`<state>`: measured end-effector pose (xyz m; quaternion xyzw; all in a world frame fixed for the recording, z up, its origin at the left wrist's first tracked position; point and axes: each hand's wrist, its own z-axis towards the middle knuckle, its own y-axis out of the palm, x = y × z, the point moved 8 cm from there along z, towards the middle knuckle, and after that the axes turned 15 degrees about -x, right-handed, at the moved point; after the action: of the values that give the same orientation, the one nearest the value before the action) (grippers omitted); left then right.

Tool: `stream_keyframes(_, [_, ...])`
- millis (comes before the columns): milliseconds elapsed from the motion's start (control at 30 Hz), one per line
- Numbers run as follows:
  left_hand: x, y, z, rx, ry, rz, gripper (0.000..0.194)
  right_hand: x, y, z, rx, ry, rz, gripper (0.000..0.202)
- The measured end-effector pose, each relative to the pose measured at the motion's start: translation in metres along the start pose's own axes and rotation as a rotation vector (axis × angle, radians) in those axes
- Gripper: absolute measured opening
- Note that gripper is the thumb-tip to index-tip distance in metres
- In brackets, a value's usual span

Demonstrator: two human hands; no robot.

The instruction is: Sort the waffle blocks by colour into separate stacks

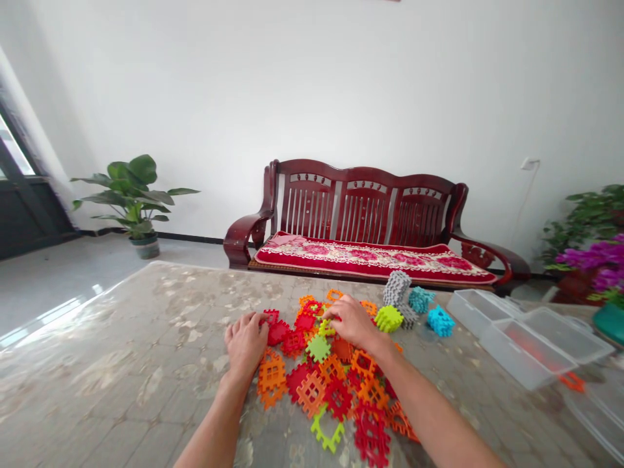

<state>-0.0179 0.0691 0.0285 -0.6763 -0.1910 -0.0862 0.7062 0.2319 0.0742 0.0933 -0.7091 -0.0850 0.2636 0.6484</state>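
Left hand (247, 341): it rests at the left edge of the pile, fingers slightly bent, beside the red pieces (277, 332); whether it grips one, I cannot tell.
Right hand (351, 320): it is over the far part of the pile, fingers curled at a small yellow-green piece (325, 327); firm hold or only touch is not clear.
Light green piece (318, 349): it lies between both hands, nearer the right.

Heaped loosely on the desk (185, 338), overlapping, mostly flat: red, orange and lime-green notched plastic tiles (318, 349), many with cut-outs.
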Motion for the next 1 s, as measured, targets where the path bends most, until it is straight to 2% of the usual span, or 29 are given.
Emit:
stream_keyframes(67, [0.0, 0.0, 0.0, -0.005, 0.002, -0.002, 0.035, 0.007, -0.011, -0.012, 0.132, 0.025, 0.047, 0.026])
stream_keyframes(133, [0.0, 0.0, -0.001, -0.012, -0.001, 0.002, 0.036, 0.015, -0.012, -0.028, 0.224, 0.037, 0.073, 0.027])
stream_keyframes(300, [0.001, -0.001, -0.002, -0.011, 0.001, 0.011, 0.036, 0.038, 0.014, -0.056, 0.19, 0.064, 0.13, 0.046])
stream_keyframes(433, [0.002, -0.002, -0.002, -0.014, -0.002, 0.014, 0.036, 0.051, 0.015, -0.065, 0.253, 0.161, 0.187, 0.044])
stream_keyframes(567, [0.002, -0.003, -0.002, -0.015, -0.007, 0.018, 0.036, 0.037, 0.012, -0.059, 0.18, 0.174, 0.119, 0.03])
stream_keyframes(767, [0.002, -0.002, -0.002, -0.016, -0.007, 0.01, 0.036, 0.024, 0.02, -0.057, 0.041, 0.25, 0.011, 0.062])
stream_keyframes(1000, [0.001, -0.001, -0.001, -0.019, -0.007, 0.008, 0.037, 0.013, 0.023, -0.059, 0.025, 0.342, -0.068, 0.06])
